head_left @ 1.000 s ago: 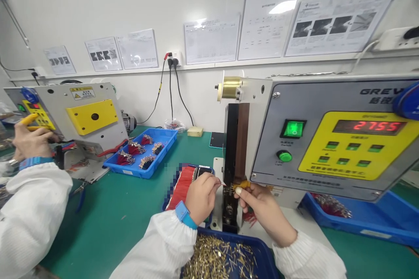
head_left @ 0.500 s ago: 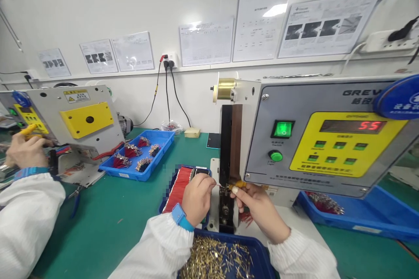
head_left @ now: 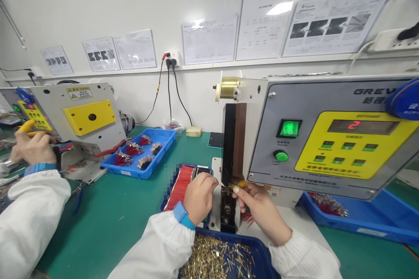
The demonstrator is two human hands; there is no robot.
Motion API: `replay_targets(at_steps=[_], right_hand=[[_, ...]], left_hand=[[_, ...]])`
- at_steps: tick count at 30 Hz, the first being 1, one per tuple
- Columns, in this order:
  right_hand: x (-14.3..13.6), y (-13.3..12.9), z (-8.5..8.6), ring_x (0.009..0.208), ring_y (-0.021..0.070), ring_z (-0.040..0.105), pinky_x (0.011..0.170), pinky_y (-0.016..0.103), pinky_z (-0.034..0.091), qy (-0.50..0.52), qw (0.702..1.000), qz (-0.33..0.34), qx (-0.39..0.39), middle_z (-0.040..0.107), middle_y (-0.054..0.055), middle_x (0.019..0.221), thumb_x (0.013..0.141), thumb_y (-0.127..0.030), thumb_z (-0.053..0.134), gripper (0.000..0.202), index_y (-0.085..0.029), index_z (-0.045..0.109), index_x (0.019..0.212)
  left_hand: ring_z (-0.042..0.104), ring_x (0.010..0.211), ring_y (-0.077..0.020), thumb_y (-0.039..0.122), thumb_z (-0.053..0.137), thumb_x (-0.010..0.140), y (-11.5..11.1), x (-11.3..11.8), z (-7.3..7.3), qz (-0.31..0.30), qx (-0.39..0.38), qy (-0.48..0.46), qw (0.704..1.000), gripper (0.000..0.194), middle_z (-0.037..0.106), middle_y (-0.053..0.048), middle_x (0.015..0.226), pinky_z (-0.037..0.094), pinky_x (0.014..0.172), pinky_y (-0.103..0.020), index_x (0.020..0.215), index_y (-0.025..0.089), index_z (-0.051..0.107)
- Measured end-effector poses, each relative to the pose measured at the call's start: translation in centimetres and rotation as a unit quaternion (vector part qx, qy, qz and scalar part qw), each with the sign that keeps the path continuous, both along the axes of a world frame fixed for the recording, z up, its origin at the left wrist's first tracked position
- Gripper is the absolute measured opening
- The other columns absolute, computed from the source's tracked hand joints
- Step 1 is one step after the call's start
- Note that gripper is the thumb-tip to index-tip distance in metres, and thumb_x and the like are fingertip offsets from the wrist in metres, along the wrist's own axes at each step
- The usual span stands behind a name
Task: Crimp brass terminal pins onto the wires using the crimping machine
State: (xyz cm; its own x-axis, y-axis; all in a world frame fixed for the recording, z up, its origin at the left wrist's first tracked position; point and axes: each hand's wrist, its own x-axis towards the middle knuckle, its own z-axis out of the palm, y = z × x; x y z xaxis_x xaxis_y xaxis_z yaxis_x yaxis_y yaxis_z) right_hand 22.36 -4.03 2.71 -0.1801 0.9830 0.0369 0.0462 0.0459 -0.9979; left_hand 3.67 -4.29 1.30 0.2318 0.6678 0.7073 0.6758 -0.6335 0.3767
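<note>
A factory assembly workshop, with you at one of its bench stations.
You face a machine with a lit numeric display, and a similar machine stands to your left, near a co-worker's white sleeve. Along your green worktop, blue trays hold bundled red leads; another tray holds loose brass-coloured pins. Printed sheets line the white wall beside a power socket.

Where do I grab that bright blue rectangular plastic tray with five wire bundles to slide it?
Probably hold its raised right rim, coming from the right: that rim sticks up outside the bundles, while a boxy grey machine crowds the left.
</note>
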Motion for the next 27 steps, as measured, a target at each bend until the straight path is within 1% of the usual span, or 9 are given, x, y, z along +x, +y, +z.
replay_targets(at_steps=[7,14,20,23,27], right_hand=[[-0.07,-0.12,0.06,0.043,0.0117,0.044,0.042,0.025,0.035,-0.003,1.0,-0.011,-0.025,0.049,-0.005,0.047,0.068,-0.063,0.065,0.044,-0.02,0.058,0.066],[-0.02,-0.01,0.07,0.043,0.0116,0.045,0.04,0.024,0.034,0.001,1.0,-0.012,-0.018,0.05,-0.004,0.047,0.067,-0.063,0.066,0.044,-0.019,0.058,0.065],[-0.02,-0.05,0.12,0.042,0.0113,0.045,0.043,0.024,0.038,0.009,1.0,-0.012,-0.002,0.051,-0.005,0.047,0.065,-0.061,0.068,0.043,-0.019,0.058,0.066],[-0.21,-0.24,0.14,0.041,0.0112,0.045,0.043,0.025,0.038,0.019,1.0,-0.023,0.003,0.051,-0.005,0.047,0.064,-0.063,0.069,0.045,-0.019,0.058,0.068],[-0.6,-0.43,-0.02,0.039,0.0108,0.044,0.04,0.024,0.036,0.029,0.998,-0.048,0.006,0.049,-0.006,0.045,0.063,-0.067,0.069,0.049,-0.019,0.057,0.066]], left_hand=[[0.057,0.084,-0.0168,0.015,0.04,0.095,-0.03,0.07,-0.04,0.002,0.016,-0.006,1.0,0.017,0.06,-0.005,0.09,0.048,0.074,-0.028,0.095,0.019,0.057],[0.057,0.084,-0.0165,0.014,0.042,0.095,0.04,0.04,-0.11,-0.005,0.02,-0.006,1.0,0.017,0.059,-0.005,0.09,0.048,0.074,-0.029,0.095,0.019,0.058],[0.053,0.088,-0.0187,0.014,0.047,0.094,-0.12,0.05,0.22,0.025,0.071,0.002,0.997,0.017,0.058,-0.006,0.092,0.046,0.075,-0.032,0.095,0.019,0.064],[0.051,0.086,-0.0184,0.013,0.049,0.093,-0.15,0.07,0.45,0.025,0.09,0.005,0.996,0.017,0.059,-0.005,0.088,0.044,0.075,-0.032,0.096,0.019,0.064],[0.051,0.085,-0.0176,0.012,0.049,0.093,-0.15,0.11,0.5,0.013,0.088,-0.002,0.996,0.014,0.06,-0.005,0.087,0.044,0.075,-0.031,0.095,0.018,0.062]])
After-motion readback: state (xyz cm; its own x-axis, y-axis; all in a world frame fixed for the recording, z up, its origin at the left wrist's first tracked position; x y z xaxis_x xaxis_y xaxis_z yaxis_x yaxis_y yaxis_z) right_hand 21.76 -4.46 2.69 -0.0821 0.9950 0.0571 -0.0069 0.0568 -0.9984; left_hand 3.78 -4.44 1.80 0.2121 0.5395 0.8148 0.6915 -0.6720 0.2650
